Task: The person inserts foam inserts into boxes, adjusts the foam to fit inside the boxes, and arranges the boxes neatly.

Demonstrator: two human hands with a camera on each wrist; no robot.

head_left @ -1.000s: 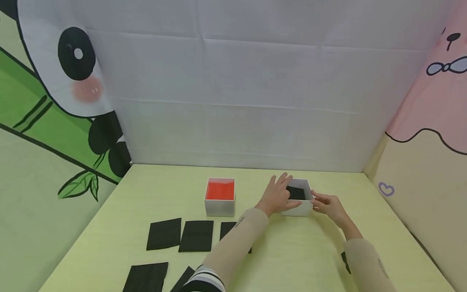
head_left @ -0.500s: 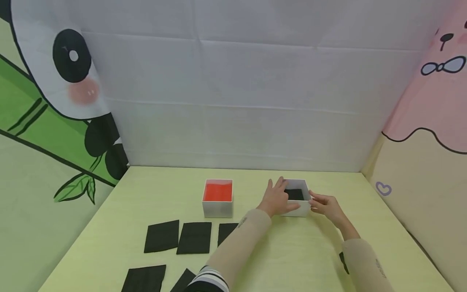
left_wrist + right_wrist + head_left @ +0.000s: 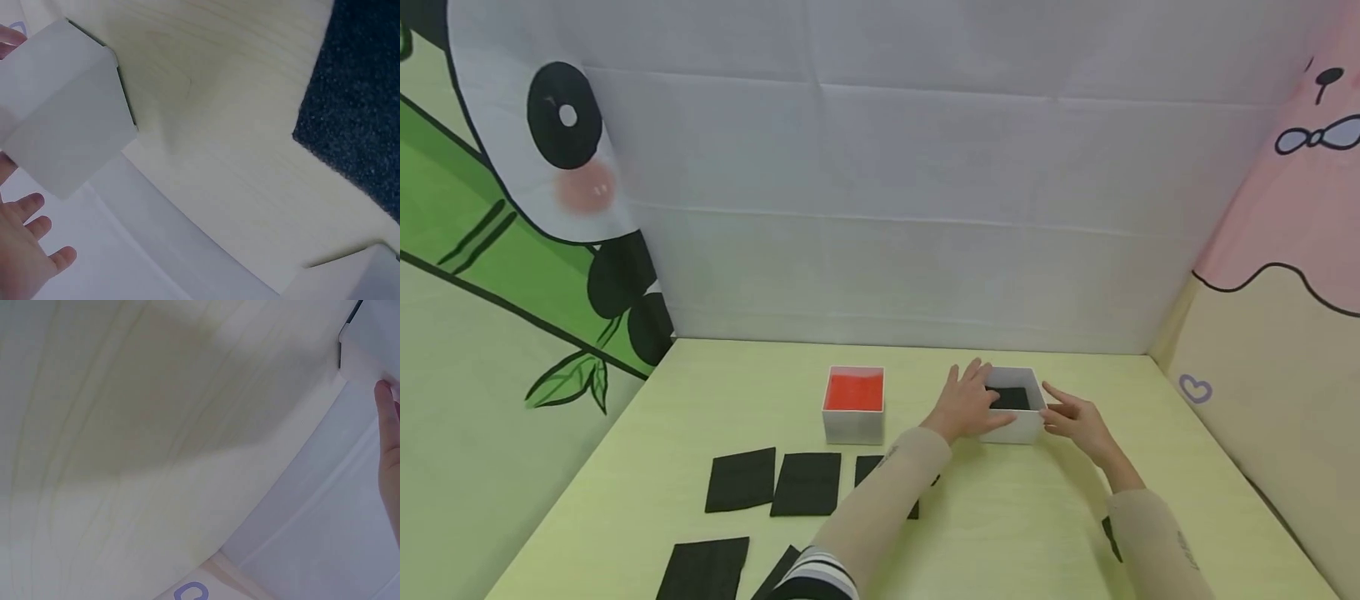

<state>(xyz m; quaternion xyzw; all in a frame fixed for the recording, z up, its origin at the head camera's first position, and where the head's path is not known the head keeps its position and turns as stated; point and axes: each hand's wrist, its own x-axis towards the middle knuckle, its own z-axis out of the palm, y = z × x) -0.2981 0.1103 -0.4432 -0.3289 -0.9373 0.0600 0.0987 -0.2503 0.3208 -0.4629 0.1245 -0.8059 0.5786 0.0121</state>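
Observation:
In the head view a white box (image 3: 1013, 427) stands open-topped at the back right, with a black piece (image 3: 1011, 399) inside. My left hand (image 3: 967, 406) is at its left side, fingers spread. Its index finger reaches over the rim toward the black piece, and the thumb lies by the front wall. At the right wall is my right hand (image 3: 1078, 425), fingertips right at the box side and index finger extended. The left wrist view shows the same box (image 3: 69, 119) from outside, with my left hand's spread fingertips (image 3: 62, 258) beyond it.
A second white box (image 3: 853, 427) with a red sheet (image 3: 854, 392) in it stands to the left. Several flat black squares (image 3: 806, 485) lie on the pale wooden table (image 3: 1000, 525), partly under the left sleeve. Another dark piece shows by the right sleeve (image 3: 1150, 533). A white sheet (image 3: 925, 167) hangs behind.
The left index finger now shows extended over the black piece in the box. The right index finger has lifted slightly from the box's side. Both boxes keep their places.

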